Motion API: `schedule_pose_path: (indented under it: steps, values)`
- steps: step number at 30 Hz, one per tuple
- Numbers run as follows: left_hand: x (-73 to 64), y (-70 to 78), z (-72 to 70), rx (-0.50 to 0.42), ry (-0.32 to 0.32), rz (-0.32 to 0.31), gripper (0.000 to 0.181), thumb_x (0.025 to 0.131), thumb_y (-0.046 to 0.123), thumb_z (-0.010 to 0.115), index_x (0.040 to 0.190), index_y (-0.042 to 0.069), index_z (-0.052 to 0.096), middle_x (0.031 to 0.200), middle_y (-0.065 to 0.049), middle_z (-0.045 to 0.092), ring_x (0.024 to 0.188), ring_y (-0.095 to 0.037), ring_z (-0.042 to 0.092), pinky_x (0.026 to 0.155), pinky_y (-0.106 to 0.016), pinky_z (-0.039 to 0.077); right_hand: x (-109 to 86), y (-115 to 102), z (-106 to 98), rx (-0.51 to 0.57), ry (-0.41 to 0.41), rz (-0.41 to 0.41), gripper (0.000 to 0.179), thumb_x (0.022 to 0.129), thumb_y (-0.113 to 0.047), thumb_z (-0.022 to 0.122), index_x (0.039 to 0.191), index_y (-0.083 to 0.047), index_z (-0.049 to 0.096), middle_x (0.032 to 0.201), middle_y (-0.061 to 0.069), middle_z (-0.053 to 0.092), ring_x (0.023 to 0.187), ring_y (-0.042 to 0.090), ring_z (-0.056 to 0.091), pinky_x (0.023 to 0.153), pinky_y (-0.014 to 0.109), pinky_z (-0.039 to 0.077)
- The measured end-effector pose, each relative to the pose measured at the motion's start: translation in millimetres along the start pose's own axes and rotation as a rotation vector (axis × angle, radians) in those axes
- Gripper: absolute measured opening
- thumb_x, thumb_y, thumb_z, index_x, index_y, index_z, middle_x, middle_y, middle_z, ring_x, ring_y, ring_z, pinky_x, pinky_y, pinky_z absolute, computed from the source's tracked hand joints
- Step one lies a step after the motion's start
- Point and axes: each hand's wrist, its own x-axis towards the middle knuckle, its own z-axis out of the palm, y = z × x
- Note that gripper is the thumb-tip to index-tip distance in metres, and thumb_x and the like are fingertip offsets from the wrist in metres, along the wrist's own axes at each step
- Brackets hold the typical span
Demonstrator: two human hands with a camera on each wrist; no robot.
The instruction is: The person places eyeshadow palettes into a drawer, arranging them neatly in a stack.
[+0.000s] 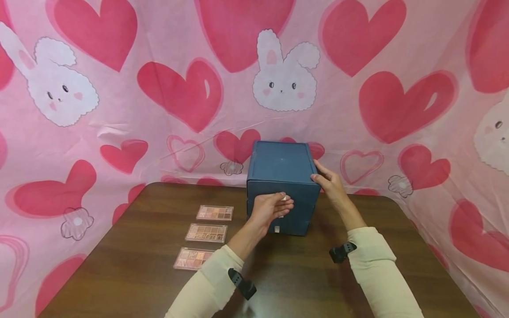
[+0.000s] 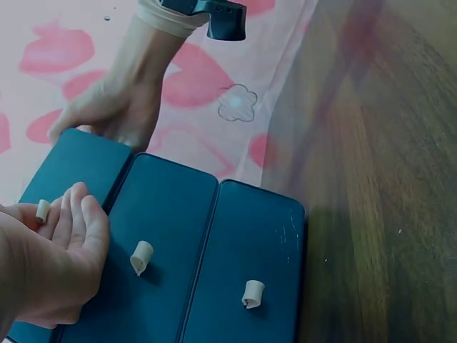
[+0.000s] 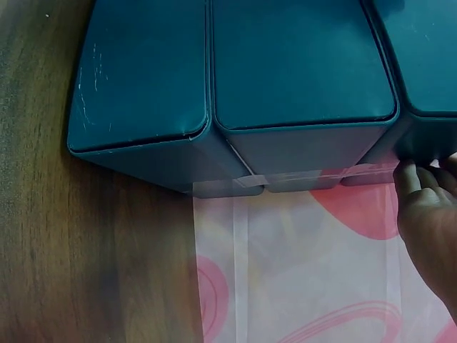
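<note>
A dark blue drawer box [image 1: 282,163] with three stacked drawers stands on the table, its front facing me. My left hand [image 1: 268,210] is at the top drawer and pinches its small cream pull tab [image 2: 43,210] between thumb and fingers. Lower down, the middle drawer's tab [image 2: 143,256] and the bottom drawer's tab [image 2: 253,294] stick out free. At the upper right edge of the box, my right hand [image 1: 332,187] grips it, the thumb near the front corner and fingers along the side. All three drawer fronts look flush with each other.
Left of the box, three eyeshadow palettes lie in a column: a far one [image 1: 214,213], a middle one [image 1: 207,233] and a near one [image 1: 188,259] partly behind my left sleeve. The brown wooden table [image 1: 131,247] ends at a pink heart-and-rabbit cloth [image 1: 179,145] behind the box.
</note>
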Motion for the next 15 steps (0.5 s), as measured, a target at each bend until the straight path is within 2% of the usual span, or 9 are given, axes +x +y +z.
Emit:
schedule_pose_path:
  steps: [9, 15]
  values:
    - [-8.3, -2.2, -0.2, -0.020, -0.002, -0.013, 0.031, 0.100, 0.015, 0.058, 0.111, -0.012, 0.070, 0.092, -0.007, 0.079, 0.076, -0.007, 0.074, 0.081, -0.027, 0.062, -1.8, -0.6, 0.8, -0.017, 0.027, 0.010, 0.064, 0.099, -0.016, 0.049, 0.159, -0.007, 0.029, 0.166, 0.016, 0.028, 0.102, -0.009, 0.058, 0.080, 0.012, 0.055]
    - [-17.5, -4.2, -0.1, 0.001, -0.001, -0.011, 0.032, 0.100, 0.017, 0.060, 0.112, -0.011, 0.070, 0.095, -0.009, 0.080, 0.077, -0.006, 0.074, 0.083, -0.028, 0.062, -0.5, 0.7, 1.7, 0.026, 0.028, -0.003, 0.063, 0.099, -0.012, 0.049, 0.158, -0.005, 0.029, 0.165, 0.019, 0.030, 0.098, -0.010, 0.060, 0.079, 0.010, 0.053]
